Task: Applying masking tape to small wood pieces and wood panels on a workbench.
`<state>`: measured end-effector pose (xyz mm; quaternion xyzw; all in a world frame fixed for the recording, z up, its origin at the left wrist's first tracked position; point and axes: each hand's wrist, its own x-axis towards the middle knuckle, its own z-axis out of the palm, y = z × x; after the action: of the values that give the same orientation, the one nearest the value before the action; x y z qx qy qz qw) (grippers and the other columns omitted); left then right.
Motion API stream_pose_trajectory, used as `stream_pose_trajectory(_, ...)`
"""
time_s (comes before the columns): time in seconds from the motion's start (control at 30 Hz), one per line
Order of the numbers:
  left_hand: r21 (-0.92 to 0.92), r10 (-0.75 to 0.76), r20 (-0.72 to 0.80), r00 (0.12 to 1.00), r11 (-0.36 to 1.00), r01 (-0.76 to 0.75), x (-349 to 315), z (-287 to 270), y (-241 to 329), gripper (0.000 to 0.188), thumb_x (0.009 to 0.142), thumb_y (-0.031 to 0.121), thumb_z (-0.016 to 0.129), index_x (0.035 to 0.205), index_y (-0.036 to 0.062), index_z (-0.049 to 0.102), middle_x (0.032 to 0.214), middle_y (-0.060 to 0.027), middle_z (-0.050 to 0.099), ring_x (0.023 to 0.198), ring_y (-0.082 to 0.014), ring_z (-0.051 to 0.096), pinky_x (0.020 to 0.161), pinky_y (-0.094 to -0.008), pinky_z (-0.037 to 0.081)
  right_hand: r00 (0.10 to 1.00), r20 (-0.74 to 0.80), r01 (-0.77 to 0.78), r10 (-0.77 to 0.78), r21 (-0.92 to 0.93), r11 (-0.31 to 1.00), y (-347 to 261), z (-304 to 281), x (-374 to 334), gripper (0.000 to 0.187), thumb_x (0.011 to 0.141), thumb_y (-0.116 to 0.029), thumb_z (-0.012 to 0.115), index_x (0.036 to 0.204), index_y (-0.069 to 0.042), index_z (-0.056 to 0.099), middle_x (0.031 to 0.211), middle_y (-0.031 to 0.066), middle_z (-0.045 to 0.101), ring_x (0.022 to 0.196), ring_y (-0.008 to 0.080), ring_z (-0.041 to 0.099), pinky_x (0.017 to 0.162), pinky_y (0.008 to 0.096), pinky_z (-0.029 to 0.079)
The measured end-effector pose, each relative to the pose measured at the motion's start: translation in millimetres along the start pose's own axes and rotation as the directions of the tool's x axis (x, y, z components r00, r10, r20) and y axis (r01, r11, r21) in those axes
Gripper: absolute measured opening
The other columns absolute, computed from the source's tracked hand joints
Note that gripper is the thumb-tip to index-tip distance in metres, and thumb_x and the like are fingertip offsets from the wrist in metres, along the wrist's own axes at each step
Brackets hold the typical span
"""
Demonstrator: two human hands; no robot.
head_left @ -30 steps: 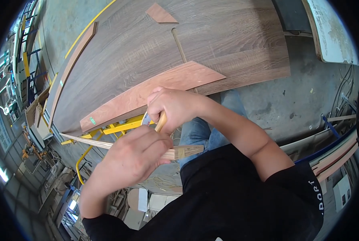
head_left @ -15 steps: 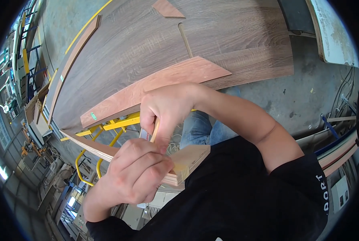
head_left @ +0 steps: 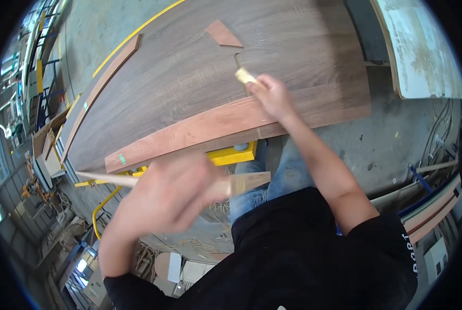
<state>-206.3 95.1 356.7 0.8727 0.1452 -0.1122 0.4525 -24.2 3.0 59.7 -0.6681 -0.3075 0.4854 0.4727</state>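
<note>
Left of centre in the frame, our left hand (head_left: 174, 194) is blurred, its fingers wrapped around a long, thin, pale plywood slat (head_left: 254, 182) that sticks out on both sides of the fist. The slat crosses the middle of the frame above our blue-jeaned legs (head_left: 290, 165), with a yellowish band (head_left: 238, 184) near its right end.

At upper centre, well apart from the left, our right hand (head_left: 272, 95) pinches a short, blunt-ended, pale-yellow tool (head_left: 245, 76) between thumb and fingers; it may be a brush, but we cannot be sure. It shows in front of a narrow slot (head_left: 237, 59) in a large grey-brown wood-grain panel (head_left: 324, 62), which fills the top of the frame.

Along the panel's lower edge we see a long, tapered, reddish plywood piece (head_left: 189, 130) with a green sticker (head_left: 122, 159) at its left end. A small four-sided reddish offcut (head_left: 224, 33) lies above the slot, and a yellow metal frame (head_left: 236, 156) shows below the panel.
</note>
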Motion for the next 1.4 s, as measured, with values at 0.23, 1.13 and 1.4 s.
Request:
stream_pose_trajectory(0.23, -0.190, -0.020, -0.054, 0.998, 0.982, 0.010, 48.9, 7.4, -47.3, 0.033, 0.084, 0.025, 0.078, 0.104, 0.0003, 0.066, 0.086, -0.0126, 0.066, 0.073, -0.0311, 0.063, 0.066, -0.0359, 0.049, 0.908, -0.131, 0.070, -0.398, -0.889, 0.453, 52.2, -93.0, 34.9, 0.033, 0.084, -0.028, 0.076, 0.106, -0.004, 0.069, 0.097, 0.0194, 0.069, 0.090, 0.0370, 0.065, 0.094, 0.0459, 0.047)
stream_pose_trajectory(1.13, -0.152, -0.090, 0.026, 0.996, 0.984, 0.093, 30.7, 15.7, -78.2, 0.049, 0.074, 0.034, 0.088, 0.106, 0.0025, 0.068, 0.085, -0.0165, 0.069, 0.074, -0.0323, 0.063, 0.067, -0.0395, 0.048, 0.984, 0.170, -0.116, 0.057, 0.365, 0.924, -155.3, -1.3, -105.6, 0.078, 0.089, 0.003, 0.072, 0.153, 0.008, 0.028, 0.094, 0.0066, 0.068, 0.085, 0.0092, 0.066, 0.078, 0.0225, 0.053)
stream_pose_trajectory(1.4, -0.031, -0.114, -0.068, 0.991, 0.993, 0.113, 13.5, 24.8, -65.1, 0.061, 0.072, 0.046, 0.085, 0.110, 0.0020, 0.066, 0.090, -0.0199, 0.071, 0.088, -0.0387, 0.068, 0.074, -0.0455, 0.051, 0.994, 0.084, -0.103, 0.075, 0.415, 0.904, -159.8, 6.3, -115.9, 0.066, 0.093, -0.001, 0.069, 0.148, 0.007, 0.034, 0.094, 0.0051, 0.067, 0.088, 0.0070, 0.063, 0.078, 0.0213, 0.051)
